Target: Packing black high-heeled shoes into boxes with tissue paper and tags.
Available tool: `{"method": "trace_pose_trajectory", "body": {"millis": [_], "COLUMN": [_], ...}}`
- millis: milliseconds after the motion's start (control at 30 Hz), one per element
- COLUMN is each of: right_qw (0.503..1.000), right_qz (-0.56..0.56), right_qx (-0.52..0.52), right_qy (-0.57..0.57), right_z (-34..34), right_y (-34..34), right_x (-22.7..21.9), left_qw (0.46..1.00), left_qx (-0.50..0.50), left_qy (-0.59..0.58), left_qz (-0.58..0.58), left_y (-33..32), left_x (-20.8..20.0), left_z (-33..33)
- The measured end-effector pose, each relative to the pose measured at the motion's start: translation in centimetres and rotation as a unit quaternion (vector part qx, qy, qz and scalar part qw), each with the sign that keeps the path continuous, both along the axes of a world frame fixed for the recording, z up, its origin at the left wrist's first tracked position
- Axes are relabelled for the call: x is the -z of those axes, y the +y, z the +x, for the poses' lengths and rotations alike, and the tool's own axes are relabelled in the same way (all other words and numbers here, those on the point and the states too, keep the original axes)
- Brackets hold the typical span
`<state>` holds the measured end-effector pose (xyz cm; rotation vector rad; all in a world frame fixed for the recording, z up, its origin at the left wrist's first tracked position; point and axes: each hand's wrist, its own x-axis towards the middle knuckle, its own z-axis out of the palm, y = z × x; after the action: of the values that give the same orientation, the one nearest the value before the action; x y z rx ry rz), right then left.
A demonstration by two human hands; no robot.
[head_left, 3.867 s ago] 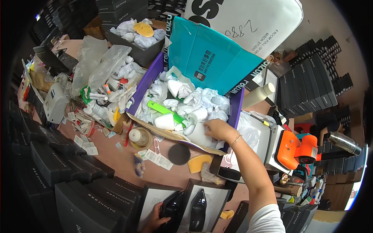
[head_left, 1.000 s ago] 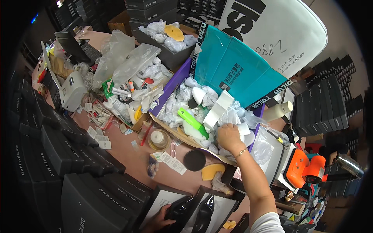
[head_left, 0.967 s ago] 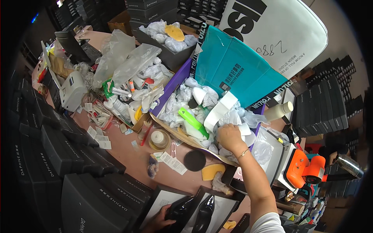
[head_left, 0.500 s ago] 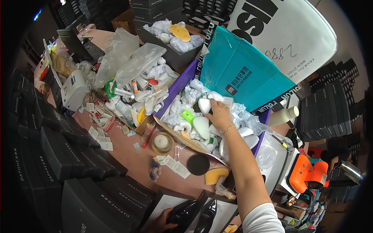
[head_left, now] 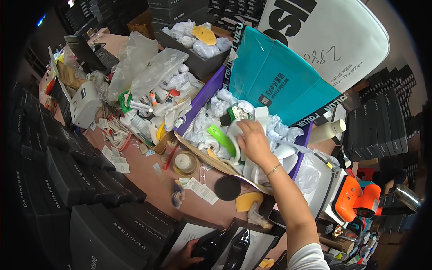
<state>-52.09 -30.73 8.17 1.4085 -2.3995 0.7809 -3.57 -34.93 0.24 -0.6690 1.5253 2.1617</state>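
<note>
On the table point(head_left: 146, 184), the bin point(head_left: 202, 98) held wads point(head_left: 281, 130) and a strip point(head_left: 220, 138), with the right hand point(head_left: 254, 141) over them, the carton point(head_left: 167, 143) at its 9 o'clock, the wad box point(head_left: 195, 62) at 11 and the bottle point(head_left: 326, 132) at 3. The tape roll point(head_left: 192, 168) lay at the bin's 8 o'clock, the disc point(head_left: 227, 188) at 7, slips point(head_left: 202, 191) at the disc's 9. At the bin's 6 o'clock a shoe point(head_left: 238, 251) lay in a shoebox point(head_left: 261, 240), the left hand point(head_left: 189, 256) at that shoe's 9.

A dim wall point(head_left: 399, 55) rises beyond the pinkish table point(head_left: 146, 183).
</note>
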Motion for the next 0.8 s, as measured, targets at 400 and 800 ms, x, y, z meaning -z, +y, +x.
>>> {"method": "trace_pose_trajectory", "body": {"millis": [400,800], "right_qw": [0.942,0.735], "right_qz": [0.194,-0.254], "right_qx": [-0.051,-0.065], "right_qy": [-0.268,-0.625], "right_z": [-0.2,-1.6], "right_y": [-5.8,3.0], "right_x": [3.8,-3.8], "left_qw": [0.998,0.999], "left_qx": [0.029,0.012], "left_qy": [-0.045,-0.023], "left_qz": [-0.022,0.030], "left_y": [-0.3,-0.6], "left_x": [-1.4,-1.5], "left_z": [-0.1,-1.1]}}
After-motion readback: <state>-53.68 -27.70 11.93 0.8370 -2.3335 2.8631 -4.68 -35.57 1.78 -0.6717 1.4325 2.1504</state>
